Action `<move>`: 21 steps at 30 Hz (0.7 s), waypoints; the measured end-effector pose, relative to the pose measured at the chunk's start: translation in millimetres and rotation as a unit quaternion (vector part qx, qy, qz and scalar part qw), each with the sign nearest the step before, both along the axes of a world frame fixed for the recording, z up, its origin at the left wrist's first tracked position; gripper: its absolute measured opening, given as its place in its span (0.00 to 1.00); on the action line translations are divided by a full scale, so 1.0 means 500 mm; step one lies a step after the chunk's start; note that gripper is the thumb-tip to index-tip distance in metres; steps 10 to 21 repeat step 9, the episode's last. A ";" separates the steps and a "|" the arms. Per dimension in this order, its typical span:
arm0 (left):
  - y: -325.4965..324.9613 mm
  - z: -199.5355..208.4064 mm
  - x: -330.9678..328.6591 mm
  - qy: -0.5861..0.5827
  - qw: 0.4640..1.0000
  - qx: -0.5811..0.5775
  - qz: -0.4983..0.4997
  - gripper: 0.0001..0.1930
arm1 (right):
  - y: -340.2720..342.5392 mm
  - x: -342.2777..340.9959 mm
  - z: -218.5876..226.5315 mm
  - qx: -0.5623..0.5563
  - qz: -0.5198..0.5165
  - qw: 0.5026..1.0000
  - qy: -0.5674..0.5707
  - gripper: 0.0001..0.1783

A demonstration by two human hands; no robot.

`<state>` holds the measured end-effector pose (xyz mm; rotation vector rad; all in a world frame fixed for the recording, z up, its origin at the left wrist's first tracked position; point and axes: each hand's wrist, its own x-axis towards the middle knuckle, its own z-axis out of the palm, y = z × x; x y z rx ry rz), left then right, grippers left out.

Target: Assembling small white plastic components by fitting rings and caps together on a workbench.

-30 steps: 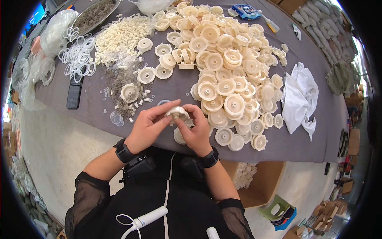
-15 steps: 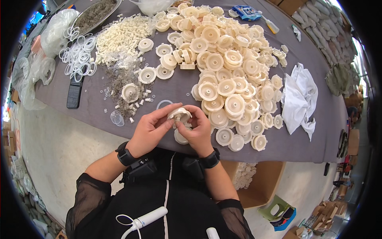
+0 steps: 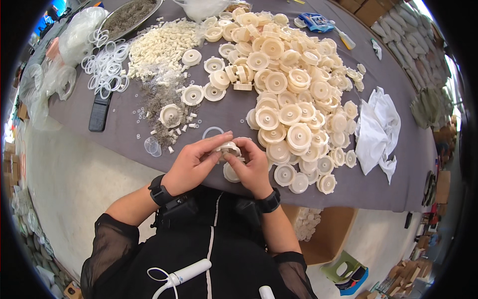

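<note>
Both hands hold one round cream plastic cap [image 3: 228, 146] above the table's near edge. My left hand [image 3: 191, 164] grips its left side between fingers and thumb. My right hand [image 3: 253, 169] pinches the right side, its thumb pressed up near the middle. The thumbs hide most of the cap's centre. Another pale round cap [image 3: 230, 173] lies just beneath, partly covered by my hands. A clear ring [image 3: 213, 131] rests beyond my left fingers. Farther left are grey springs [image 3: 158, 94] with small white plugs among them, and a single cap [image 3: 171, 115] sits there.
A big pile of cream caps [image 3: 299, 135] fills the middle right, beside a white cloth [image 3: 376, 129]. At left are a heap of white plugs [image 3: 162, 47], clear rings [image 3: 105, 65], a dark phone [image 3: 99, 113] and plastic bags [image 3: 82, 35]. Below the edge stands an open carton [image 3: 331, 234].
The cap in my hands has tipped flatter, and its stem, visible before, is now mostly behind my thumbs. The whole view has shifted slightly.
</note>
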<state>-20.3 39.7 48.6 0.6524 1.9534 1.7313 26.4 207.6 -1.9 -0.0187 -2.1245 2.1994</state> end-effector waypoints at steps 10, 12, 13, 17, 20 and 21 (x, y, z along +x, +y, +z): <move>-0.020 0.013 -0.001 -0.089 0.993 0.066 0.027 0.23 | -0.033 -0.010 0.005 -0.028 -0.017 0.999 0.025 0.20; -0.020 0.013 -0.001 -0.089 0.993 0.066 0.027 0.23 | -0.033 -0.010 0.005 -0.028 -0.017 0.999 0.025 0.20; -0.020 0.013 -0.001 -0.089 0.993 0.066 0.027 0.23 | -0.033 -0.010 0.005 -0.028 -0.017 0.999 0.025 0.20; -0.020 0.013 -0.001 -0.089 0.993 0.066 0.027 0.23 | -0.033 -0.010 0.005 -0.028 -0.017 0.999 0.025 0.20; -0.020 0.013 -0.001 -0.089 0.993 0.066 0.027 0.23 | -0.033 -0.010 0.005 -0.028 -0.017 0.999 0.025 0.20; -0.020 0.013 -0.001 -0.089 0.993 0.066 0.027 0.23 | -0.033 -0.010 0.005 -0.028 -0.017 0.999 0.025 0.20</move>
